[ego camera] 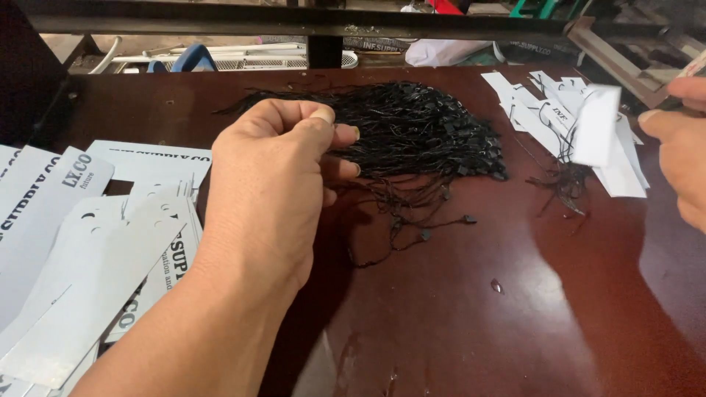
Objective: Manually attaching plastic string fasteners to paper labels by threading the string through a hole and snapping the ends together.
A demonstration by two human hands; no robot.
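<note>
My left hand [272,184] hovers over the near edge of a pile of thin black strings with small black fasteners [419,132]. Its thumb and fingertips are pinched together on a few strands at the pile's left side. My right hand [680,147] enters at the right edge, partly cut off, with thumb and forefinger a little apart. A blurred white paper tag [597,125] hangs in the air just left of its fingertips, above a heap of white tags with black strings [559,110]. Whether the hand still grips that tag is unclear.
Everything lies on a dark brown glossy table [478,309]. Large white printed cards [81,242] are stacked at the left under my forearm. A few loose black strings [412,228] trail toward me. A dark metal bar [294,22] crosses the table's far edge, with clutter behind it.
</note>
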